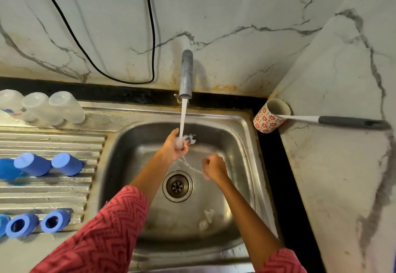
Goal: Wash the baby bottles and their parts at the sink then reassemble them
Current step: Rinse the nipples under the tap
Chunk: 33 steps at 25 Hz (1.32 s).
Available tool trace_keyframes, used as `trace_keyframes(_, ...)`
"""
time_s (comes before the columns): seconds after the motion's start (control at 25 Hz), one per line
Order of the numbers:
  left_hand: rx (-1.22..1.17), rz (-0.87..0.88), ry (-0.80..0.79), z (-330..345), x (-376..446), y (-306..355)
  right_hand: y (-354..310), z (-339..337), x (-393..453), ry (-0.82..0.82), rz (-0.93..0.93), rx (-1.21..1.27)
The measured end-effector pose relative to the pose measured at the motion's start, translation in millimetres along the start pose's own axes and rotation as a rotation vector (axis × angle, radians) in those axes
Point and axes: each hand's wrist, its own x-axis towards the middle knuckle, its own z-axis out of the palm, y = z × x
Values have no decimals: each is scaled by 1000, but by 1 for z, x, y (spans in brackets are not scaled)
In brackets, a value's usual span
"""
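My left hand holds a small clear teat under the running water in the steel sink. To the right and nearer, my right hand is curled into a blurred fist with nothing visible in it. Two more clear teats lie on the sink floor near the front. Three clear bottles stand upside down at the back left. On the ribbed drainboard sit blue caps and blue collar rings.
The tap juts from the marble wall and pours over the sink's back half. The drain is at the centre. A red-flowered mug with a long grey-handled brush stands at the back right corner. A black cable hangs on the wall.
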Motion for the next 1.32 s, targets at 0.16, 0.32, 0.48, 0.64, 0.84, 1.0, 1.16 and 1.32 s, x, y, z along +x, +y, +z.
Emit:
trace_keyframes(0.16,25,55,33,13,0,-3,59,31,-29,-355,190,-525)
trace_keyframes(0.32,71,90,93,4,2,-6,76,62,-38,-411,386,-382)
trace_keyframes(0.48,122,71,60,-21,-1,-9,45,52,-18,-284,374,-179)
trace_keyframes(0.64,521,192,111,-40,-10,-8,-51,8,7,-61,174,284)
trace_keyframes(0.84,738,462,-66,-31,-28,-4,-118,-20,5,-53,135,520)
trace_keyframes(1.0,931,621,114,-26,-27,8,-112,-25,-2,-140,5,454)
trace_keyframes(1.16,1245,509,191,-28,-23,3,-99,-21,-11,-49,-93,240)
trace_keyframes(1.32,919,352,84,-20,-38,8,-85,-24,-10,-66,-84,407)
